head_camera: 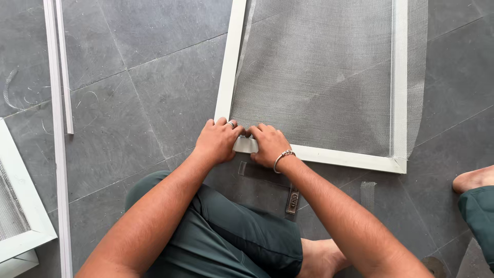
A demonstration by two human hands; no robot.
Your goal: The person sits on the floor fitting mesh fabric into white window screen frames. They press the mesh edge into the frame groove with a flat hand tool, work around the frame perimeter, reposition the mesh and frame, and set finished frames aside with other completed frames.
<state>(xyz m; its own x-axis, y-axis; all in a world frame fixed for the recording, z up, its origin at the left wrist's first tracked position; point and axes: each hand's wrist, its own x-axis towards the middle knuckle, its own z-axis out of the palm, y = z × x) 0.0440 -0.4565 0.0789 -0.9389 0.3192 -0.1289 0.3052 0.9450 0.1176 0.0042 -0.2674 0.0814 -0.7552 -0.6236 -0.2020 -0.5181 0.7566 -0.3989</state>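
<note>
White strips (57, 103) along the floor's (154, 92) left edge, a second frame (23, 206) at its lower-left corner. Left hand (218, 140) curled, pressing the screen frame's (226, 77) near-left corner; right hand (268, 145) just beside, fingers bent on a small pale piece (246, 145) over the mesh (319, 77). Knife (292, 200) on floor below. Another person's foot (472, 179) at right edge.

Both forearms reach forward; the left hand (218, 140) and right hand (268, 144) press down side by side, fingers curled.
</note>
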